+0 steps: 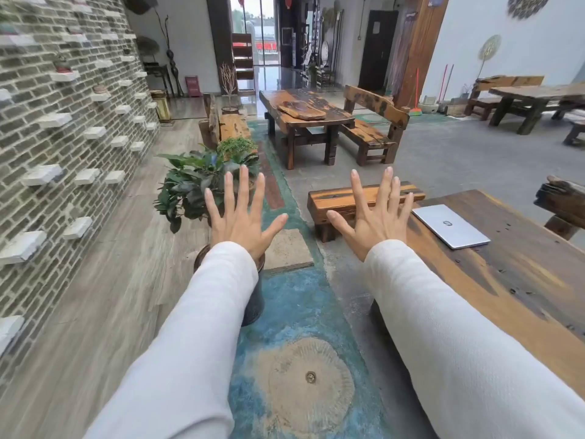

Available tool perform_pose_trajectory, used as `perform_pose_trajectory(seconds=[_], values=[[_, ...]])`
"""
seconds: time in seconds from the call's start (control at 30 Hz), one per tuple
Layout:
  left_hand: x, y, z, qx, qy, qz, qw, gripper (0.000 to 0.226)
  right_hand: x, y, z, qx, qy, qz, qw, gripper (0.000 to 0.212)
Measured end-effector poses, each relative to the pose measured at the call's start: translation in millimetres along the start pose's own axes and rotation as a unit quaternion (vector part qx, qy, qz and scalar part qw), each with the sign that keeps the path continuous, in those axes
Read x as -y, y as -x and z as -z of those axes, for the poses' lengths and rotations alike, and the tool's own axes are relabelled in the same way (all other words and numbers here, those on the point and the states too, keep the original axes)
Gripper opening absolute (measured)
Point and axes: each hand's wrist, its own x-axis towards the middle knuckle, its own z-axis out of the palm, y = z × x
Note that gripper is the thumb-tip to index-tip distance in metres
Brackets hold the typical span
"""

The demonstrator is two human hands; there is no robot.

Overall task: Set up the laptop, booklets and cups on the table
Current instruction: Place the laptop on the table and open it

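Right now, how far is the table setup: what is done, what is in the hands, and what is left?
Done: the laptop already lies on the table, lid closed. In hand: nothing; the left hand and right hand are spread open in the air. Left: no booklets or cups are in view, so both probably remain to be placed; the laptop may need opening.

Both white-sleeved arms outstretched, left hand (242,218) and right hand (375,221) palms down, fingers spread, holding nothing
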Motion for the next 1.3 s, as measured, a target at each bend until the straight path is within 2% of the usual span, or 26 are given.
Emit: perform_pose_trajectory(seconds=[0.33,0.7,1.0,1.3], values=[[-103,-46,-54,0.024,0.013,-0.036,0.999,0.086,-105,-35,-29,0.002,0.033,-0.014,0.999,0.083],[-189,-108,-113,0.053,0.044,-0.103,0.992,0.084,-186,-81,-65,-0.008,0.057,-0.107,0.993,0.085],[-238,-209,-169,0.070,0.083,-0.176,0.978,0.084,-218,-150,-99,0.004,0.105,-0.186,0.977,0.085],[-257,-308,-208,0.086,0.098,-0.245,0.961,0.084,-225,-226,-118,-0.010,0.127,-0.252,0.959,0.083]])
